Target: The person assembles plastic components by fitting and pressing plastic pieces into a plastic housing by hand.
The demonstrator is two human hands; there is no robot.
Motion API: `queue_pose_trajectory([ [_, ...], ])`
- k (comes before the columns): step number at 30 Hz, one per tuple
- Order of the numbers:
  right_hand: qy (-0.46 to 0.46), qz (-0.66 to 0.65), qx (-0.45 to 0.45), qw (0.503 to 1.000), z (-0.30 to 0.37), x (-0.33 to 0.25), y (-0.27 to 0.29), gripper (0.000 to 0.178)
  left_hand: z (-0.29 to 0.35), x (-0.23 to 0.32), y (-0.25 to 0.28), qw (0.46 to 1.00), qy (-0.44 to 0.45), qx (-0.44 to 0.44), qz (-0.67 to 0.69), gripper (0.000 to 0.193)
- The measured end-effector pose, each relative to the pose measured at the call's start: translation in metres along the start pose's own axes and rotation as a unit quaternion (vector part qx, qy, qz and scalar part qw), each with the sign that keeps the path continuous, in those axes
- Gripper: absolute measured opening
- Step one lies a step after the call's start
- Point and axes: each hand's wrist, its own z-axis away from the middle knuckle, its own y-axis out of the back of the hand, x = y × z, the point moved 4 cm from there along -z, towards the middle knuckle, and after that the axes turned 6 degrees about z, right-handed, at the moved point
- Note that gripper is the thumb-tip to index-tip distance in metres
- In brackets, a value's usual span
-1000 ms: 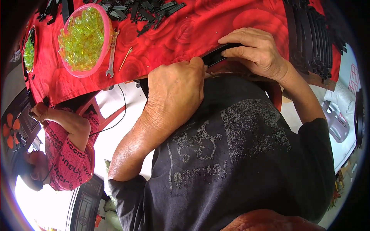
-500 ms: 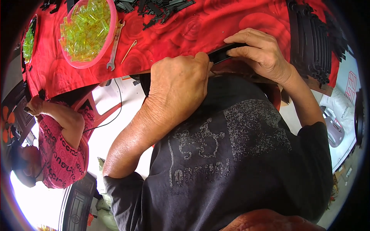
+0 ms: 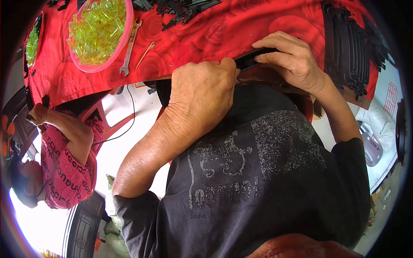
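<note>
A long black strip-like piece (image 3: pixel 247 60) lies along the near edge of the table, between my hands. My left hand (image 3: pixel 203 88) is closed in a fist at the strip's left end, its back toward me; what sits under its fingers is hidden. Thumb and fingers of my right hand (image 3: pixel 292 61) pinch the strip farther right. Both hands are right in front of my dark shirt.
A pink basin (image 3: pixel 106 63) of yellow-green clear plastic pieces (image 3: pixel 97 32) stands at the left, beside a wrench (image 3: pixel 130 49) and a thin stick (image 3: pixel 145 55). Black parts (image 3: pixel 185 13) lie behind; long black strips (image 3: pixel 347 49) are stacked right. A co-worker (image 3: pixel 69 159) sits left.
The table and its things have shifted slightly in view. My hands keep nearly the same hold on the black strip, a touch farther right in the picture.
</note>
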Motion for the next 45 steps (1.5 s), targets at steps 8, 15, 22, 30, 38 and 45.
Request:
queue_pose_trajectory([
  [8, 0.006, 0.003, -0.001, 1.0, -0.002, 0.0, 0.0, 0.016, 0.0, -0.001, -0.006, 1.0, -0.006, -0.01, -0.014, 0.026],
  [15, 0.006, -0.004, 0.002, 1.0, -0.001, 0.001, -0.001, 0.016, -0.001, 0.002, -0.007, 1.0, -0.005, -0.028, -0.013, 0.021],
  [22, -0.001, 0.004, 0.006, 1.0, -0.001, 0.0, -0.003, 0.016, -0.001, 0.003, -0.009, 0.999, -0.013, -0.04, -0.016, 0.015],
  [30, -0.004, 0.004, 0.006, 1.0, -0.002, 0.0, -0.002, 0.016, 0.0, 0.007, -0.012, 0.996, -0.079, 0.018, -0.04, 0.004],
  [38, -0.008, 0.007, 0.004, 1.0, -0.001, 0.0, -0.003, 0.016, -0.002, 0.009, -0.013, 0.992, -0.108, 0.04, -0.054, 0.005],
  [45, -0.003, 0.009, 0.012, 1.0, 0.0, -0.001, -0.004, 0.016, 0.0, 0.008, -0.018, 0.997, -0.052, -0.005, -0.055, 0.01],
])
